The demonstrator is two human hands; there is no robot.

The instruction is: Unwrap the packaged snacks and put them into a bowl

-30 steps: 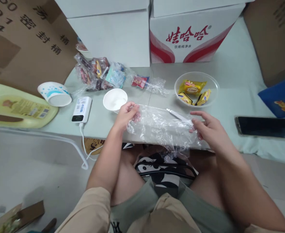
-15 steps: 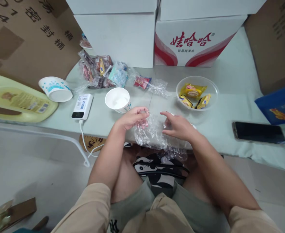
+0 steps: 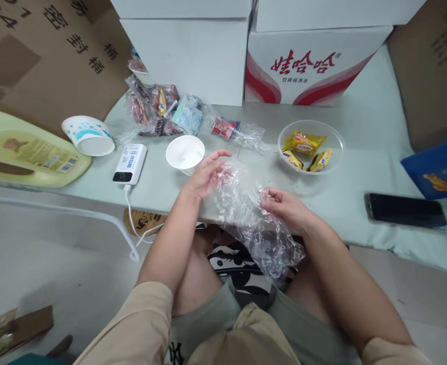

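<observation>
– Are we getting glare?
– We're catching white glints across the crumpled clear plastic film (image 3: 242, 203) under soft light.
– Sharpness?
– Lettering is blurring on the right-hand brown cardboard box (image 3: 431, 76).

the hands (image 3: 206, 177) are bare, the shirt (image 3: 242, 340) beige and short-sleeved, the shorts (image 3: 208, 314) grey-green with black lettering (image 3: 176, 353).

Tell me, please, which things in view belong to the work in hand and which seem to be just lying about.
In hand:
- clear plastic, crumpled, pinched by the right hand and touching the left hand

Apparently lying about, untouched:
- white cup
- clear bowl holding yellow packets
- power bank
- phone
- yellow bottle
</observation>
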